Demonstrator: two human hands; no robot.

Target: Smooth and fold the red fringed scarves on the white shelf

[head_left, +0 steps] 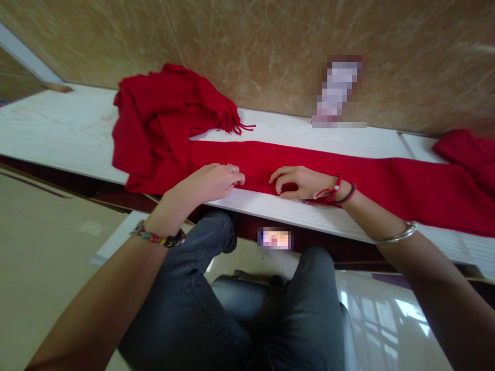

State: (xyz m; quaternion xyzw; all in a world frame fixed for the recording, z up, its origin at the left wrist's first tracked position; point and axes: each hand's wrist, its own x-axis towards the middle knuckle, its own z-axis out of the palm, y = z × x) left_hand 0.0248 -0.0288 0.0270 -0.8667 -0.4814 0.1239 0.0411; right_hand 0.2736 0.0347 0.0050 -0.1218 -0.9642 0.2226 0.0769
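A long red scarf (359,175) lies along a narrow white board, with its left part bunched in a heap (150,118) that ends in fringe. My left hand (222,181) is closed at the scarf's near edge, its fingers curled down on the cloth; its fingertips are partly hidden. To the right, my right hand (299,181) rests on the scarf with thumb and fingers bent but apart, and red cloth shows in the gap. Between the two hands the cloth lies fairly flat.
The white board (77,139) runs along a brown marbled wall (251,51). A blurred-out item (338,90) stands against that wall. More bunched red cloth (467,154) lies at the far right. My knees (317,273) are under the board's front edge, and a blurred patch (275,238) shows between them.
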